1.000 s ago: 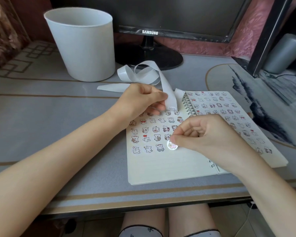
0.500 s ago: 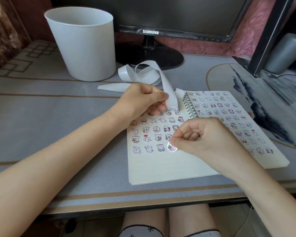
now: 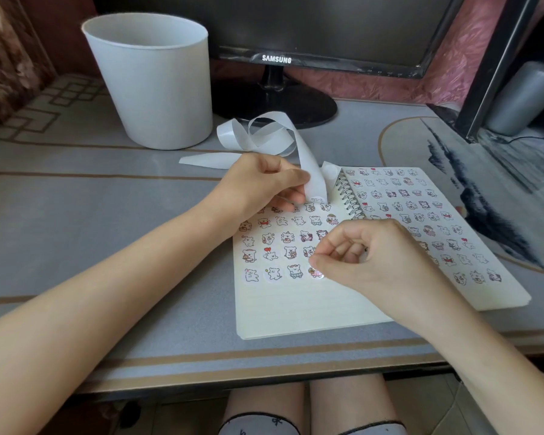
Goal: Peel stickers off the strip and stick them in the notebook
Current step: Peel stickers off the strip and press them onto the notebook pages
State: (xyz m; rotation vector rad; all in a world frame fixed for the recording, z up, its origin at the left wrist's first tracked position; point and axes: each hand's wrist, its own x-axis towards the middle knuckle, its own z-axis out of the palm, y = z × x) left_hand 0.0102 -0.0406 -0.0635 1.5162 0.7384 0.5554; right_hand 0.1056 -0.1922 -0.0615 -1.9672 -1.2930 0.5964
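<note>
An open spiral notebook (image 3: 296, 312) lies on the desk, both pages carrying rows of small cartoon stickers. My left hand (image 3: 258, 183) pinches a white backing strip (image 3: 311, 164) at the top of the left page; the strip curls up and back in loops behind it. My right hand (image 3: 368, 255) is curled over the middle of the notebook. Its thumb tip presses the upper edge of a round sticker (image 3: 316, 274), which lies flat at the right end of the bottom row.
A white bin (image 3: 151, 86) stands at the back left of the desk. A dark monitor (image 3: 277, 59) on a black stand is behind the strip. A grey cylinder (image 3: 522, 95) sits at the far right. My knees show below the desk's front edge.
My right hand has lowered a little and its thumb has pushed the round sticker down flat onto the page. My left hand has kept the strip in the same place.
</note>
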